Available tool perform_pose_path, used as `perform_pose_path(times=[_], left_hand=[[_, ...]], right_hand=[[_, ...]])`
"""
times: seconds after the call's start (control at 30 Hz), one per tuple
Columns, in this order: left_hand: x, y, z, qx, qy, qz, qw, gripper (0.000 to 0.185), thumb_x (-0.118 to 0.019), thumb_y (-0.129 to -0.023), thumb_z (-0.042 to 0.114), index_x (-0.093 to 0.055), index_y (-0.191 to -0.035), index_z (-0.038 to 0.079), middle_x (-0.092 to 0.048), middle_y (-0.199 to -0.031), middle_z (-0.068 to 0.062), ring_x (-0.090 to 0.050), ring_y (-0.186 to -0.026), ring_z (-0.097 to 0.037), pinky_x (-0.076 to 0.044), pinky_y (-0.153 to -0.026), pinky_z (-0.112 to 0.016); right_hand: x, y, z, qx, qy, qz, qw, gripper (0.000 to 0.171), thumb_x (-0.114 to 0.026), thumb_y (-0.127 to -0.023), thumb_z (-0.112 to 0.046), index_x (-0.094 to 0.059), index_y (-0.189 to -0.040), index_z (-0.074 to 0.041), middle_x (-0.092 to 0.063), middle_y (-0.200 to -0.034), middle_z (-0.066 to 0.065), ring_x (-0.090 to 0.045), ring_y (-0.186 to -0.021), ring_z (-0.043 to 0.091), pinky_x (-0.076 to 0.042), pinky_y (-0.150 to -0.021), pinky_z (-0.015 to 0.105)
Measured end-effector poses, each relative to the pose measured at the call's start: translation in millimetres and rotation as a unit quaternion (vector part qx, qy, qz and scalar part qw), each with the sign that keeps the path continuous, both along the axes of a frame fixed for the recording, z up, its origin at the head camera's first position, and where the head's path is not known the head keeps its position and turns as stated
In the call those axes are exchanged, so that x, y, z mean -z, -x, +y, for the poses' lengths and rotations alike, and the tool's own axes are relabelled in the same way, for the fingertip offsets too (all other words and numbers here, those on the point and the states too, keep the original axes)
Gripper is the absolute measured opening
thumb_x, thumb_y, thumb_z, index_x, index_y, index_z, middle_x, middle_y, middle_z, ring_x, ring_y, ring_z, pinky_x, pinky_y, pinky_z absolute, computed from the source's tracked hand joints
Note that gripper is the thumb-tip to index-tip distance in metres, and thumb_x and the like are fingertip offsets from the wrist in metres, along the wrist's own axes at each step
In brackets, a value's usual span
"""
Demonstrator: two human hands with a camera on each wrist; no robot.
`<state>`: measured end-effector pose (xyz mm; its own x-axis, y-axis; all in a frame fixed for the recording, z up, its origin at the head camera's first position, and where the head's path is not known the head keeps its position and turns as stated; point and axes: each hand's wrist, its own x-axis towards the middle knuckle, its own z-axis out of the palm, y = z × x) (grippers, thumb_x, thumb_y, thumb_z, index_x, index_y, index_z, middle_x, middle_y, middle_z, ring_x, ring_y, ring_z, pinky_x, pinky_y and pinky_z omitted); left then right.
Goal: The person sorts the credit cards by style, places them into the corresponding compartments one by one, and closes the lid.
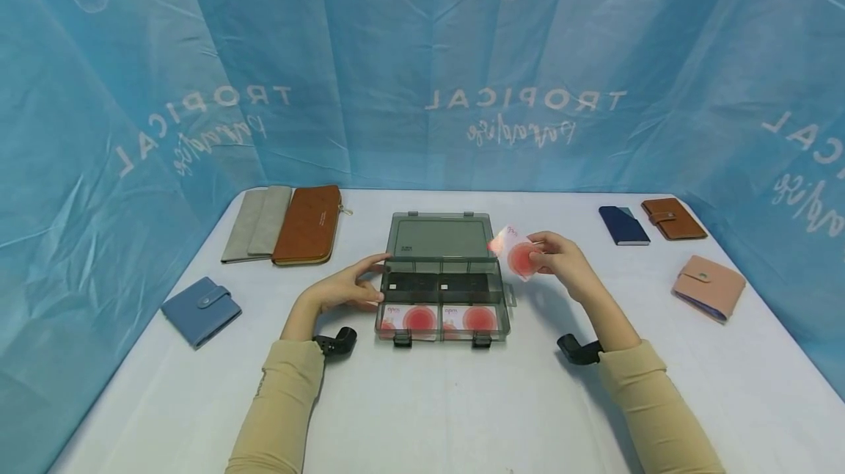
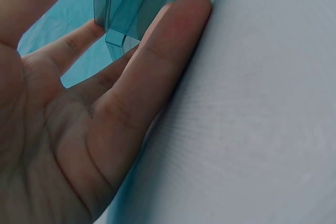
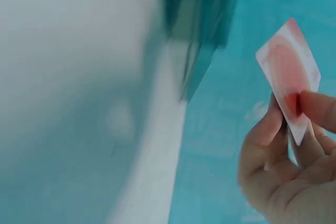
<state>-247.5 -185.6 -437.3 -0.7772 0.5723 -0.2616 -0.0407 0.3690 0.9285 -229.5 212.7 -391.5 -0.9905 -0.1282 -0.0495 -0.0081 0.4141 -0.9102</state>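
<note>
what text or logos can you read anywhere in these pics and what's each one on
"TROPICAL" in white capitals, on the blue backdrop; it repeats at left and, cut off, at right.
Script line beneath it: seems "paradise", not sure.
Small red word on the cards in the clear box: too small.
Card in the right hand: print blurred.
Mark on the brown wallet: unreadable.

Bright, even light from overhead, soft shadows under both forearms on the white table (image 1: 422, 415), glare on the held card (image 1: 521, 254), wide-angle bending at head-view edges, heavy motion blur in right-wrist view, left-wrist view sharp but close.
</note>
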Motion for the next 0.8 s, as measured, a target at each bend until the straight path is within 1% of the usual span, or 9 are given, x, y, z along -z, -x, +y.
perform_pose_path(times=[0.07, 0.13, 0.2, 0.3, 0.4, 0.5, 0.57, 0.63, 0.8], left_hand=[[-0.1, 0.7, -0.1, 0.001, 0.001, 0.001, 1.0, 0.089, -0.073, -0.081, 0.02, -0.015, -0.149, 0.019, -0.018, -0.148, -0.022, -0.061, -0.091, -0.019, -0.052, -0.083, -0.036], [0.9, 1.5, -0.5, 0.003, 0.0, 0.003, 1.0, 0.089, -0.072, -0.081, 0.019, -0.015, -0.149, 0.019, -0.017, -0.148, -0.022, -0.061, -0.091, -0.019, -0.052, -0.082, -0.036], [2.0, 2.0, -1.1, 0.006, -0.002, 0.004, 1.0, 0.088, -0.071, -0.082, 0.018, -0.015, -0.149, 0.019, -0.017, -0.148, -0.023, -0.061, -0.091, -0.019, -0.052, -0.082, -0.036], [3.2, 1.9, -1.3, 0.006, -0.004, 0.003, 1.0, 0.087, -0.071, -0.082, 0.017, -0.015, -0.149, 0.019, -0.017, -0.148, -0.023, -0.061, -0.091, -0.019, -0.053, -0.082, -0.037], [2.9, 0.6, -0.9, 0.005, -0.001, 0.004, 1.0, 0.088, -0.072, -0.082, 0.019, -0.015, -0.149, 0.02, -0.019, -0.148, -0.022, -0.062, -0.091, -0.019, -0.052, -0.082, -0.036], [3.5, -0.4, -0.2, 0.006, 0.0, 0.003, 1.0, 0.088, -0.072, -0.081, 0.02, -0.016, -0.149, 0.02, -0.02, -0.147, -0.022, -0.062, -0.09, -0.019, -0.052, -0.082, -0.035], [3.8, -0.8, 0.0, 0.006, 0.0, 0.003, 1.0, 0.088, -0.072, -0.081, 0.02, -0.016, -0.149, 0.02, -0.019, -0.147, -0.022, -0.063, -0.09, -0.019, -0.052, -0.082, -0.035], [3.6, -0.8, 0.1, 0.005, 0.0, 0.002, 1.0, 0.088, -0.072, -0.081, 0.019, -0.016, -0.149, 0.02, -0.019, -0.148, -0.022, -0.063, -0.09, -0.019, -0.052, -0.082, -0.035], [2.1, 0.9, -0.5, 0.0, -0.002, -0.002, 1.0, 0.088, -0.072, -0.082, 0.018, -0.016, -0.149, 0.021, -0.018, -0.148, -0.022, -0.062, -0.09, -0.019, -0.052, -0.082, -0.036]], right_hand=[[-3.8, -2.5, -9.3, -0.017, 0.021, -0.016, 1.0, 0.032, -0.053, -0.092, -0.008, -0.048, -0.12, 0.007, -0.059, -0.107, 0.019, -0.056, -0.083, 0.013, -0.047, -0.081, 0.035], [-6.3, -6.3, -18.3, -0.039, 0.024, -0.025, 0.999, 0.03, -0.054, -0.091, -0.009, -0.05, -0.116, 0.006, -0.061, -0.103, 0.014, -0.055, -0.084, 0.013, -0.043, -0.082, 0.038], [-6.8, -10.3, -26.6, -0.067, 0.019, -0.027, 0.997, 0.026, -0.054, -0.09, -0.009, -0.052, -0.112, 0.004, -0.063, -0.099, 0.012, -0.055, -0.084, 0.016, -0.042, -0.082, 0.039], [-5.1, -16.5, -37.0, -0.115, 0.001, -0.019, 0.993, 0.021, -0.056, -0.088, -0.006, -0.056, -0.107, 0.003, -0.062, -0.095, 0.011, -0.055, -0.084, 0.019, -0.044, -0.08, 0.04], [-1.1, -21.7, -43.6, -0.154, -0.036, -0.012, 0.987, 0.018, -0.059, -0.086, -0.002, -0.062, -0.103, 0.001, -0.06, -0.091, 0.01, -0.055, -0.081, 0.02, -0.048, -0.076, 0.039], [3.1, -25.5, -47.2, -0.18, -0.078, -0.006, 0.981, 0.014, -0.059, -0.086, 0.0, -0.066, -0.098, -0.001, -0.062, -0.087, 0.007, -0.057, -0.078, 0.017, -0.051, -0.073, 0.036], [4.7, -27.7, -50.0, -0.188, -0.106, 0.0, 0.976, 0.011, -0.059, -0.086, 0.0, -0.066, -0.094, -0.003, -0.064, -0.084, 0.004, -0.058, -0.077, 0.015, -0.051, -0.071, 0.034], [5.1, -29.4, -53.3, -0.192, -0.142, 0.017, 0.971, 0.009, -0.059, -0.086, -0.002, -0.066, -0.091, -0.004, -0.065, -0.081, 0.002, -0.059, -0.075, 0.013, -0.051, -0.069, 0.031], [3.4, -32.2, -61.7, -0.194, -0.23, 0.064, 0.951, 0.004, -0.065, -0.085, -0.006, -0.068, -0.085, -0.009, -0.064, -0.079, -0.004, -0.055, -0.072, 0.01, -0.047, -0.064, 0.028]])
